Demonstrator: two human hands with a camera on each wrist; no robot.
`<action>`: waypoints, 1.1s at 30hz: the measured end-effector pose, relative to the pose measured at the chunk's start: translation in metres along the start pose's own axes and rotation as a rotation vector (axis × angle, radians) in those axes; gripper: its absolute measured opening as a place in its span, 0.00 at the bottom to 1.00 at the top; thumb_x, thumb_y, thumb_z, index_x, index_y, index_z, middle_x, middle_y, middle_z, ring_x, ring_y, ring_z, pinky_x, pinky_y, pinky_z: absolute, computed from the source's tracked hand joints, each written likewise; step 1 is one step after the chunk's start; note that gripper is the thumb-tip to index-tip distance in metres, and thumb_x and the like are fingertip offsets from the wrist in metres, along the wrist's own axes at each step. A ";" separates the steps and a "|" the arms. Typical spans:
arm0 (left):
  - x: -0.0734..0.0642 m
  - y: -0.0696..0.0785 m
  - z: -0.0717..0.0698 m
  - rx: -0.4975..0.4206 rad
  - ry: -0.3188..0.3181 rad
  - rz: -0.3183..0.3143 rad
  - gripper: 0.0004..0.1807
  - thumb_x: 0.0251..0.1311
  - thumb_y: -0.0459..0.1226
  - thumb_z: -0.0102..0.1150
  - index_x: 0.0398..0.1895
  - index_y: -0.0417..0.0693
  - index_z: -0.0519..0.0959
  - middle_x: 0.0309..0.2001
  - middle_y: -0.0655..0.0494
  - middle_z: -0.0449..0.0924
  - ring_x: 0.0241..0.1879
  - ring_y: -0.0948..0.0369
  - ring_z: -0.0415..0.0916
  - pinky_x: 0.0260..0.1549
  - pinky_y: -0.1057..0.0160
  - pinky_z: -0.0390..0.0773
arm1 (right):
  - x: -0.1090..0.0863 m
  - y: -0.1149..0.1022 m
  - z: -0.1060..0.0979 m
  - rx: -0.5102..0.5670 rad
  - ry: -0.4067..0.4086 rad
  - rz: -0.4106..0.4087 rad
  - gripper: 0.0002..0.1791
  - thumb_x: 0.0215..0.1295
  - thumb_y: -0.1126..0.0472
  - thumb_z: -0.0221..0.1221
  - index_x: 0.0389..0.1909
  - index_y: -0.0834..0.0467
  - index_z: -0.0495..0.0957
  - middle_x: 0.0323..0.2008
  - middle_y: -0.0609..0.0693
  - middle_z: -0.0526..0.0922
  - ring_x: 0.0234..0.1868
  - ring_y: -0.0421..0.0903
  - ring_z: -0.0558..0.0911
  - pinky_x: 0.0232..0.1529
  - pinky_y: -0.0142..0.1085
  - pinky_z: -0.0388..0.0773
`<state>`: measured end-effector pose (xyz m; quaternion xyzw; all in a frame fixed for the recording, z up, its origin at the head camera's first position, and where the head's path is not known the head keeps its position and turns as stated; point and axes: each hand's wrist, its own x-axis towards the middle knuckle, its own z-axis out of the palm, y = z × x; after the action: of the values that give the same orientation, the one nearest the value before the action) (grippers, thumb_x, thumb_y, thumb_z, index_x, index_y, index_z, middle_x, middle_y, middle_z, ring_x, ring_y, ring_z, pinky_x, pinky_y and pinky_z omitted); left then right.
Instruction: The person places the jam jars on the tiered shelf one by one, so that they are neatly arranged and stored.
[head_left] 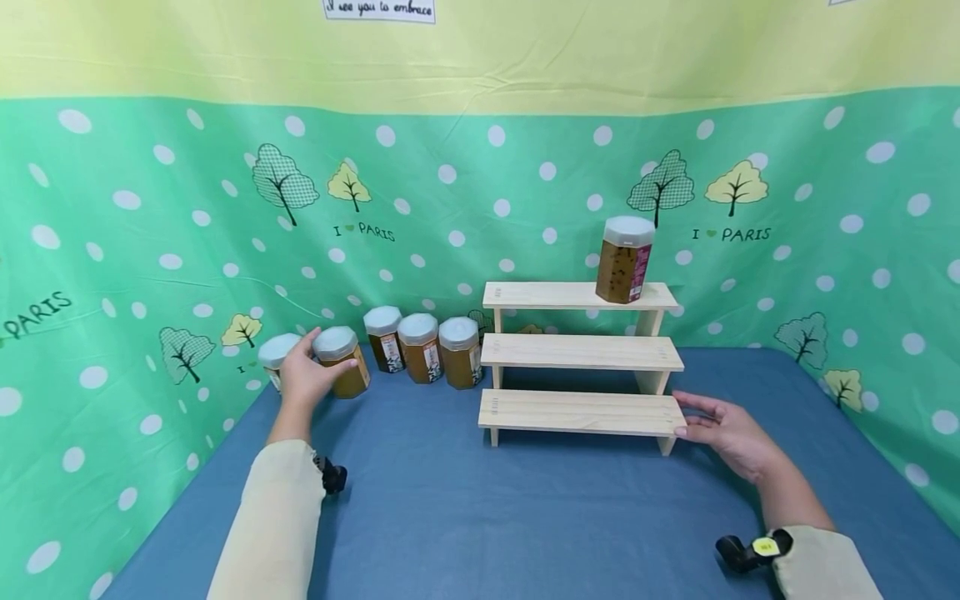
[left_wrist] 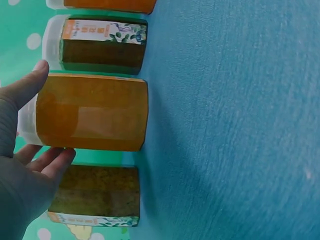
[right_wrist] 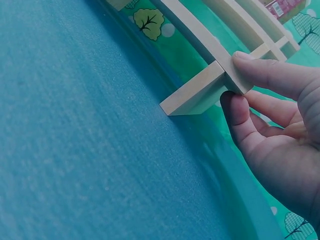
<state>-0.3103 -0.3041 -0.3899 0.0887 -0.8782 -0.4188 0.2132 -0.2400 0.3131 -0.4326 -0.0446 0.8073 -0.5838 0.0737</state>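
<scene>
Left of the tiered pale-wood stand (head_left: pixel 582 352), pinched by the right hand (head_left: pixel 733 435), the white-lidded faceted amber jar (left_wrist: pixel 92 112), gripped by the left hand (head_left: pixel 304 378), should be kept upright.

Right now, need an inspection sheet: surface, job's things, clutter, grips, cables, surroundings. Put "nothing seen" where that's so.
Surface: blue cloth, no spills seen.
Job's things: three-step wooden stand; top-step jar toward its right end; on the cloth, three grouped jars, held jar and far-left jar, partly hidden in the head view.
Clutter: nothing seen.
Grips: left grip around the held jar near its lid; right grip pinching the lowest step's right end.
Cables: nothing seen.
Surroundings: dotted green-and-yellow backdrop with printed trees.
</scene>
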 end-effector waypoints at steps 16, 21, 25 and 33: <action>0.001 -0.007 0.006 0.033 0.078 0.020 0.46 0.50 0.39 0.75 0.71 0.35 0.63 0.63 0.32 0.66 0.59 0.39 0.67 0.56 0.42 0.70 | 0.000 0.000 -0.001 0.008 -0.010 0.003 0.45 0.61 0.60 0.67 0.72 0.71 0.53 0.66 0.73 0.63 0.47 0.35 0.79 0.46 0.25 0.74; -0.002 -0.006 0.006 0.003 0.062 0.013 0.46 0.48 0.40 0.77 0.70 0.36 0.64 0.61 0.33 0.66 0.56 0.39 0.69 0.54 0.43 0.72 | 0.000 0.000 -0.001 0.007 -0.014 0.009 0.45 0.62 0.60 0.66 0.72 0.71 0.53 0.66 0.73 0.62 0.47 0.35 0.79 0.46 0.25 0.74; -0.005 -0.003 0.006 -0.036 0.055 0.006 0.46 0.47 0.40 0.77 0.69 0.36 0.66 0.61 0.33 0.66 0.56 0.39 0.70 0.53 0.44 0.73 | -0.001 0.001 -0.001 0.007 -0.012 0.012 0.45 0.62 0.59 0.67 0.72 0.71 0.53 0.66 0.73 0.62 0.48 0.35 0.79 0.46 0.26 0.74; -0.012 -0.002 0.008 -0.096 0.045 -0.028 0.45 0.48 0.39 0.77 0.69 0.37 0.66 0.62 0.35 0.65 0.59 0.40 0.68 0.56 0.45 0.72 | 0.000 0.002 0.001 0.009 -0.003 -0.003 0.45 0.61 0.60 0.67 0.72 0.71 0.53 0.66 0.74 0.63 0.47 0.34 0.79 0.46 0.26 0.75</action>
<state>-0.3035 -0.2963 -0.3995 0.0999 -0.8507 -0.4613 0.2313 -0.2403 0.3130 -0.4352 -0.0464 0.8044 -0.5876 0.0743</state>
